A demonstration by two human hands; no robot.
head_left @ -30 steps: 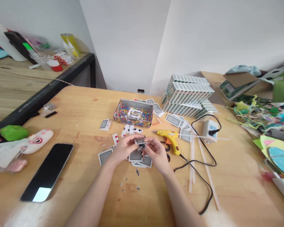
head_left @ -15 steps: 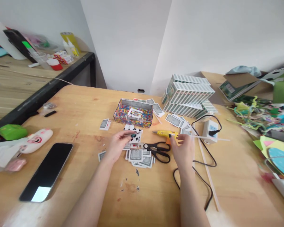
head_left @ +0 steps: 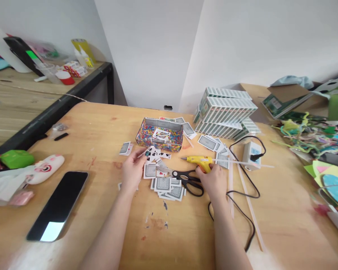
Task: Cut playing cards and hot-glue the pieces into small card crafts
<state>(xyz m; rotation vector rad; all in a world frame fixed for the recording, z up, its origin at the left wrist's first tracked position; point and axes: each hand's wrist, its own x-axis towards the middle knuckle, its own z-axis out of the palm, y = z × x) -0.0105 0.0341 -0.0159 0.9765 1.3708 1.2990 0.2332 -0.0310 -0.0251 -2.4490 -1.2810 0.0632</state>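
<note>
My left hand (head_left: 132, 170) pinches a playing card (head_left: 152, 154) with black spades, tilted up off the table. Around the handle of a yellow hot glue gun (head_left: 199, 160) my right hand (head_left: 214, 182) is closed; the gun's nozzle points left and a clear glue stick comes out of its back. Between the hands lie black-handled scissors (head_left: 192, 176), blades over some cards. A pile of face-down playing cards (head_left: 162, 184) is just below them. Behind stands an open box (head_left: 146, 143) with a multicoloured pattern, with a face card inside it.
Stacked striped card boxes (head_left: 228, 108) stand at the back right, near a white power adapter (head_left: 251, 155) with a black cable (head_left: 246, 189). Loose glue sticks (head_left: 250, 210) lie on the right. A phone (head_left: 58, 206) and a plush pouch (head_left: 46, 168) lie on the left.
My left hand has drawn left and lifted the spade card, uncovering cards beneath it. My right hand has moved down and closed on the glue gun's handle.
</note>
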